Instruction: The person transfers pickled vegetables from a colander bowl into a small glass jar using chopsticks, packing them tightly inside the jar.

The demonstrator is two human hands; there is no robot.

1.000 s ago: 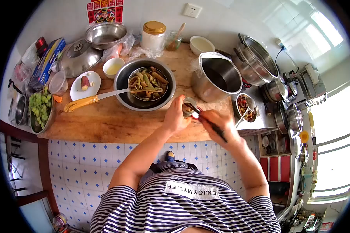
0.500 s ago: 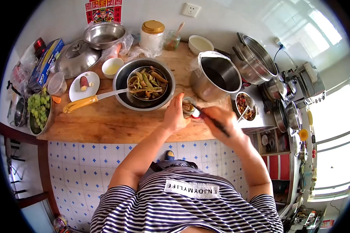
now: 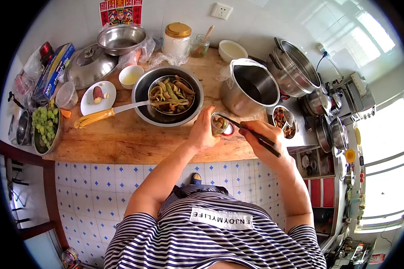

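Note:
My left hand (image 3: 203, 132) is wrapped round a small glass jar (image 3: 219, 123) with brownish pieces in it, on the wooden counter. Dark chopsticks (image 3: 260, 137) are gripped in my right hand (image 3: 265, 142), and their tips reach the jar's mouth. A red-rimmed lid (image 3: 229, 129) lies just right of the jar. Left of my hands stands a steel basin (image 3: 140, 106), which holds a smaller bowl of pickled-looking vegetables (image 3: 169, 93). A slotted spoon with a yellow handle (image 3: 94, 119) rests across it.
Behind my right hand stands a tall steel pot (image 3: 241, 106). A bowl of dark red food (image 3: 280, 117) with a spoon is at the right. Grapes (image 3: 46, 125), a white plate (image 3: 87, 104), a small white bowl (image 3: 131, 77) and a gold-lidded jar (image 3: 177, 45) are on the counter.
My right hand has shifted slightly right and the chopsticks now show clearly, their tips at the jar's near right rim. More of the red-rimmed lid is visible. My left hand still holds the jar.

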